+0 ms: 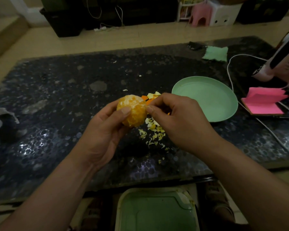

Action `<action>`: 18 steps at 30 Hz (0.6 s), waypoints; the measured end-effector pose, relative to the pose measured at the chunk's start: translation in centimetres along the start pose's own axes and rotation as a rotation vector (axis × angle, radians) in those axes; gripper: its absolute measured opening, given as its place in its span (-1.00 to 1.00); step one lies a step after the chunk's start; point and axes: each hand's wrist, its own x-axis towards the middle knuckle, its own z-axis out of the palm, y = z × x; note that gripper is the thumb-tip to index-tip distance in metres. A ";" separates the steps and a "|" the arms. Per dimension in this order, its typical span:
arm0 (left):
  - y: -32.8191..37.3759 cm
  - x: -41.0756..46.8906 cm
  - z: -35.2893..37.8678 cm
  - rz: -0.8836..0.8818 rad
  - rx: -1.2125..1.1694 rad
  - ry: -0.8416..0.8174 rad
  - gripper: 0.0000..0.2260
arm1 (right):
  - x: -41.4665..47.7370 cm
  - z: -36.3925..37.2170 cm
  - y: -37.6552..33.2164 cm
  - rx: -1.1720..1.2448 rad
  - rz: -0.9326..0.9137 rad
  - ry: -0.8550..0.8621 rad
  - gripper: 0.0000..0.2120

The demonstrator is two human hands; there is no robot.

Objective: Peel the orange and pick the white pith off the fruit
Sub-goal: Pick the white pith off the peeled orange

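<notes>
dark speckled stone table (pixel 57 97) carries a green plate (pixel 205 97) on the right. left hand (pixel 103 130) cups the orange (pixel 133 110) above the table, thumb across its front. no peel on the side seen, white pith (pixel 123 101) patches up top. right hand (pixel 178 120) pinches thumb + forefinger on pith at the fruit's right edge. step: pith picking, prob late. next: pull the bit clear w/o tearing flesh, drop it by the pith scraps (pixel 153 135), rotate fruit.

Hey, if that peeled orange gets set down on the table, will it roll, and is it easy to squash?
Probably rolls: the orange is round and the table looks glossy. Likely soft and squashable, since the skin is off and bare flesh shows. Possibly slippery in the left hand.
</notes>
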 end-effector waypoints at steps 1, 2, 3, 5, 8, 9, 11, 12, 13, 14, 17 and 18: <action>0.0 0.0 0.0 0.003 0.006 0.001 -0.56 | 0.0 0.0 0.0 -0.004 0.001 0.003 -0.91; 0.0 -0.1 0.1 0.004 0.014 0.001 -0.56 | 0.0 0.0 0.0 -0.012 0.001 0.007 -0.90; -0.1 -0.1 0.1 0.007 0.024 -0.002 -0.56 | 0.0 -0.1 0.0 -0.019 0.004 0.011 -0.90; 0.0 -0.1 0.2 0.016 0.037 -0.008 -0.53 | 0.0 -0.1 -0.1 -0.019 0.019 0.005 -0.89; 0.2 -0.2 0.3 0.024 0.045 -0.004 -0.46 | -0.1 -0.2 -0.1 -0.012 0.036 -0.018 -0.87; 0.2 -0.2 0.2 0.023 0.045 -0.003 -0.47 | -0.1 -0.3 -0.1 -0.009 0.040 -0.018 -0.88; 0.1 -0.2 0.3 0.021 0.045 -0.003 -0.51 | -0.1 -0.2 0.0 0.002 0.055 -0.010 -0.88; 0.1 -0.3 0.3 0.019 0.044 -0.002 -0.54 | 0.0 -0.2 0.0 0.009 0.063 -0.007 -0.88; 0.1 -0.3 0.4 0.017 0.040 -0.002 -0.55 | 0.0 -0.2 -0.1 0.015 0.068 -0.006 -0.88; 0.1 -0.3 0.4 0.013 0.034 -0.005 -0.56 | 0.1 -0.1 -0.1 0.025 0.071 -0.005 -0.88; 0.1 -0.3 0.4 0.000 0.000 -0.021 -0.56 | 0.2 -0.2 -0.2 0.057 0.073 0.002 -0.90; 0.1 -0.3 0.4 -0.003 -0.007 -0.024 -0.56 | 0.1 -0.2 -0.2 0.065 0.072 0.011 -0.90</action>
